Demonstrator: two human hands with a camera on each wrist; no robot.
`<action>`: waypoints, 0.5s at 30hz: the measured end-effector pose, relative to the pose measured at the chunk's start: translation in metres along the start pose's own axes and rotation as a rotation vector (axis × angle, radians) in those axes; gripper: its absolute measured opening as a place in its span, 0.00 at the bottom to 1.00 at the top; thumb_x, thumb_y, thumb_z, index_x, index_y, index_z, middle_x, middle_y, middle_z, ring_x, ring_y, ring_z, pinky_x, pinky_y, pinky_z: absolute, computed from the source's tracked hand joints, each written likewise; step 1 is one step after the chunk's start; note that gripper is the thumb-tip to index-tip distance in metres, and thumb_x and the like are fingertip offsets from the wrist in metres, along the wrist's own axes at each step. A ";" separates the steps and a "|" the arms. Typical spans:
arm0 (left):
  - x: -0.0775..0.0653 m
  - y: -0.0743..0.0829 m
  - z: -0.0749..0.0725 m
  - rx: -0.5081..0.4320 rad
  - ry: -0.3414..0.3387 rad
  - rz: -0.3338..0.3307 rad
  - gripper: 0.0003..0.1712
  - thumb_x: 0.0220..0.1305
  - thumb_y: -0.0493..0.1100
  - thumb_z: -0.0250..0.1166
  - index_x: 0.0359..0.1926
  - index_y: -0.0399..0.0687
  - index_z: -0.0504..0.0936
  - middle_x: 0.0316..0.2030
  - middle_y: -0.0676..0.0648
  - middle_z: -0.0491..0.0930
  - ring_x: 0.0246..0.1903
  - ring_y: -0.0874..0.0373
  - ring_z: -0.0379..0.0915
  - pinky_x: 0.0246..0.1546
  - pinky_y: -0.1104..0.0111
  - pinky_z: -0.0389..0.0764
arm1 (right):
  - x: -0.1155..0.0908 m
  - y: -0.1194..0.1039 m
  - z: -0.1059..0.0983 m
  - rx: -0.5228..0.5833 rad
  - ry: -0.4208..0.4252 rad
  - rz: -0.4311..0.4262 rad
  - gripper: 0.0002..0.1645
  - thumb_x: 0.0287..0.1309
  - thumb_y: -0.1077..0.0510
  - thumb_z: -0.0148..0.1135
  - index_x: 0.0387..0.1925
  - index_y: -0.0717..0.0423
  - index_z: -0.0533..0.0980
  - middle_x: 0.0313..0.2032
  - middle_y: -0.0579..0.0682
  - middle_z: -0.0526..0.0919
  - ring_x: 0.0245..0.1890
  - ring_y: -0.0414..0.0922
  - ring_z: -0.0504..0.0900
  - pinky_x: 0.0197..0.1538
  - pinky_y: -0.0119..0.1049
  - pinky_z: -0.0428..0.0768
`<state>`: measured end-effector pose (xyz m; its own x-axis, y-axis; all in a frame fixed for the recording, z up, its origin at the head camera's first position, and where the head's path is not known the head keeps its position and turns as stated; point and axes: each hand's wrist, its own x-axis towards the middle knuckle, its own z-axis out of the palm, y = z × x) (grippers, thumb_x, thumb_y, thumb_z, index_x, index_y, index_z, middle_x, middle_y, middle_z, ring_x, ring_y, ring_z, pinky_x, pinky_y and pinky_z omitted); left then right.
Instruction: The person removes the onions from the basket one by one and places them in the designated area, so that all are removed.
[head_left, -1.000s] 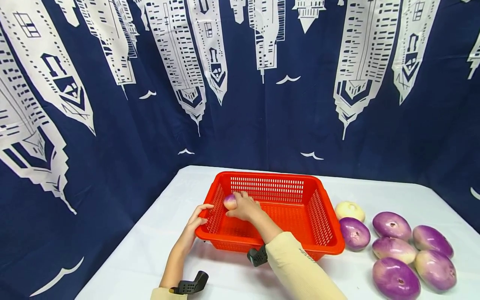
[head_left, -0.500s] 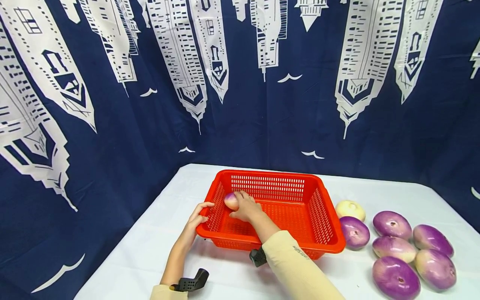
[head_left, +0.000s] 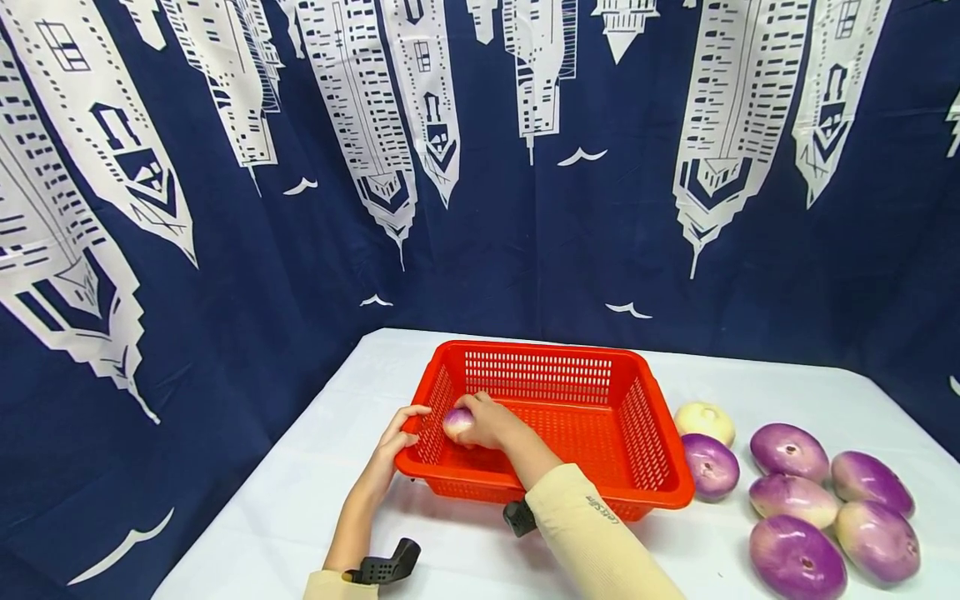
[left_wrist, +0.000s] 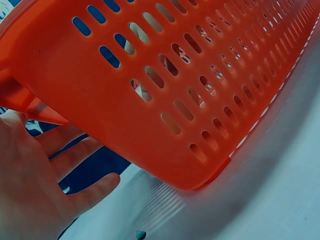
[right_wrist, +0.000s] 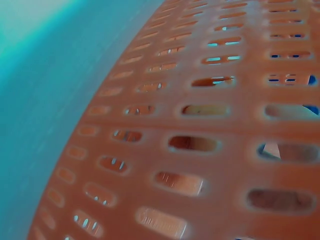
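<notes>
In the head view, a red slotted plastic basket (head_left: 570,450) stands on the white table. My left hand (head_left: 386,450) holds its left rim, fingers lying over the edge. The left wrist view shows that hand (left_wrist: 45,175) beside the slotted basket wall (left_wrist: 120,115), fingers partly behind it. Inside the basket, near its left wall, my right hand (head_left: 487,421) grips a glossy purple-and-cream round vegetable (head_left: 456,423); the hand covers part of it. Only the basket's slotted wall (right_wrist: 235,115) fills most of the right wrist view, which hides the hand.
To the basket's right lie several similar purple-and-cream vegetables (head_left: 797,554) and a cream-coloured one (head_left: 705,423). One purple vegetable (head_left: 708,467) sits close to the basket's right side. A dark blue patterned cloth (head_left: 480,242) hangs behind the table (head_left: 450,554).
The right hand has come slightly nearer, toward the basket's front, with the vegetable, and its fingers have drawn in around it. The left hand keeps its place on the rim.
</notes>
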<state>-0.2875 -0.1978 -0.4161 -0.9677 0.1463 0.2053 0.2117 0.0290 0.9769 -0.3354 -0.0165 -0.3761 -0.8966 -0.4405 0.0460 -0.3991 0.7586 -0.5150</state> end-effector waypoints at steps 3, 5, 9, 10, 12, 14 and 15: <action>0.000 0.000 0.001 -0.002 -0.005 -0.002 0.29 0.49 0.36 0.42 0.56 0.44 0.66 0.56 0.38 0.63 0.50 0.43 0.65 0.46 0.64 0.69 | -0.001 0.001 0.000 0.010 -0.021 -0.027 0.26 0.44 0.55 0.64 0.49 0.52 0.71 0.48 0.54 0.72 0.42 0.50 0.74 0.47 0.45 0.73; -0.001 0.000 0.001 -0.002 -0.006 -0.007 0.29 0.49 0.36 0.42 0.56 0.44 0.66 0.56 0.39 0.63 0.50 0.44 0.65 0.46 0.64 0.70 | -0.002 0.001 -0.001 0.008 -0.024 -0.049 0.25 0.43 0.57 0.65 0.47 0.52 0.71 0.48 0.55 0.73 0.43 0.50 0.74 0.47 0.45 0.73; -0.001 0.000 0.002 0.006 -0.013 -0.002 0.29 0.50 0.36 0.41 0.57 0.41 0.64 0.56 0.38 0.62 0.51 0.43 0.65 0.47 0.64 0.69 | -0.004 0.001 -0.002 -0.001 -0.027 -0.071 0.24 0.42 0.58 0.65 0.45 0.52 0.72 0.49 0.55 0.73 0.44 0.50 0.74 0.48 0.44 0.73; -0.001 0.000 0.001 0.010 -0.009 -0.001 0.29 0.50 0.36 0.42 0.57 0.41 0.64 0.56 0.38 0.62 0.51 0.43 0.65 0.47 0.64 0.69 | -0.004 0.000 -0.003 -0.005 -0.030 -0.067 0.24 0.42 0.57 0.65 0.46 0.52 0.72 0.50 0.54 0.73 0.44 0.50 0.74 0.48 0.44 0.73; 0.000 0.000 0.001 0.017 -0.006 0.003 0.29 0.50 0.36 0.41 0.57 0.41 0.64 0.56 0.37 0.62 0.51 0.43 0.64 0.47 0.64 0.69 | -0.006 -0.002 -0.005 -0.009 -0.031 -0.063 0.24 0.43 0.56 0.65 0.46 0.51 0.73 0.50 0.54 0.73 0.44 0.50 0.74 0.47 0.44 0.74; 0.000 0.000 0.001 0.023 0.003 0.000 0.29 0.50 0.35 0.41 0.56 0.43 0.65 0.56 0.38 0.63 0.51 0.44 0.65 0.47 0.64 0.68 | -0.006 -0.003 -0.007 -0.009 -0.027 -0.058 0.25 0.42 0.56 0.64 0.47 0.51 0.73 0.50 0.54 0.74 0.43 0.50 0.74 0.46 0.44 0.74; 0.001 0.000 0.001 0.025 0.008 -0.004 0.28 0.50 0.35 0.41 0.56 0.44 0.66 0.56 0.38 0.63 0.50 0.45 0.65 0.47 0.64 0.68 | -0.007 -0.004 -0.007 -0.007 -0.024 -0.052 0.25 0.42 0.57 0.64 0.47 0.51 0.73 0.49 0.54 0.74 0.43 0.50 0.74 0.46 0.44 0.74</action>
<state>-0.2879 -0.1963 -0.4160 -0.9696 0.1381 0.2019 0.2110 0.0545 0.9760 -0.3287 -0.0130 -0.3679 -0.8695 -0.4912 0.0517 -0.4467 0.7376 -0.5064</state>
